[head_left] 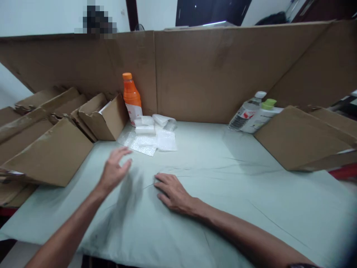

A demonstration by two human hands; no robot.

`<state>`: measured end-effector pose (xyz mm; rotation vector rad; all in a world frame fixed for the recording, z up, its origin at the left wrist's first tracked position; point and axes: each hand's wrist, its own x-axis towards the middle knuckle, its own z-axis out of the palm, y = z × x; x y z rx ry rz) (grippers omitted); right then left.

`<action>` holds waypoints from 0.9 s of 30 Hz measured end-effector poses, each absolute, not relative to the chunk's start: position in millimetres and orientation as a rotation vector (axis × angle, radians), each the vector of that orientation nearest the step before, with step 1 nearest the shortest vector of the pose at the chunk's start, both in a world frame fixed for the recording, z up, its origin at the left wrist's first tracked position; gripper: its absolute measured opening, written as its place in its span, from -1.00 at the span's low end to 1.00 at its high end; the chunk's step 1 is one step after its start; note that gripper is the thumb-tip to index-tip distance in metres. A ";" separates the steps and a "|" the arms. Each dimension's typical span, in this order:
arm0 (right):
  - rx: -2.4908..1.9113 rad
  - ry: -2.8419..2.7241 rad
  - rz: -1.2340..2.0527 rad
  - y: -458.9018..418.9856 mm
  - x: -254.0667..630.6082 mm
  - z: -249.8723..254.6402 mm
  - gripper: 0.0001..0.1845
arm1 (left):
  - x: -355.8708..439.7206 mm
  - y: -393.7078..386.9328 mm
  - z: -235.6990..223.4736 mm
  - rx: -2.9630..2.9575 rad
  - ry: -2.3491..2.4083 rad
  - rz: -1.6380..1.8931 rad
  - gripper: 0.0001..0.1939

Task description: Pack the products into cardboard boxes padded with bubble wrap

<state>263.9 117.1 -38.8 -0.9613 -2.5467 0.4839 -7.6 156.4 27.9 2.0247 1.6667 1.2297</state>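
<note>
My left hand (115, 169) hovers over the left part of the cloth-covered table, fingers apart and holding nothing. Just beyond its fingertips lies a loose pile of bubble wrap (166, 140), some pieces flat and some rolled or folded. My right hand (173, 192) rests palm down on the pale green cloth (200, 163) near the middle, its fingers stretched to the left with nothing in them. Behind the bubble wrap an orange bottle (132, 95) with an orange cap stands against the cardboard wall.
Open cardboard boxes (64, 152) crowd the left side. At the right, a clear bottle (247, 111) and a white bottle with a green cap (268, 105) lean beside another cardboard box (304, 139). A tall cardboard wall (206, 74) closes off the back.
</note>
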 end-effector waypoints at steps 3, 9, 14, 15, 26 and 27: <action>-0.862 -2.579 0.492 120.6 237.6 -37.2 -0.63 | -65.0 210.3 66.5 2.071 2.043 1.386 -0.63; -0.861 -2.514 0.569 124.7 240.0 -42.1 -0.67 | -93.5 278.6 111.0 2.047 2.209 1.274 -0.49; -0.852 -2.507 0.598 125.9 241.0 -42.8 -0.67 | -82.4 304.4 114.1 1.914 2.304 1.138 -0.57; -0.850 -2.509 0.601 125.9 240.7 -42.5 -0.68 | -82.8 305.8 114.0 1.886 2.318 1.145 -0.57; -0.828 -2.440 0.568 125.1 242.8 -46.8 -0.71 | -82.5 142.3 81.9 1.842 2.160 1.674 -0.83; -0.825 -2.400 0.575 125.9 243.8 -48.8 -0.72 | -81.0 115.3 76.0 1.745 2.140 1.726 -0.82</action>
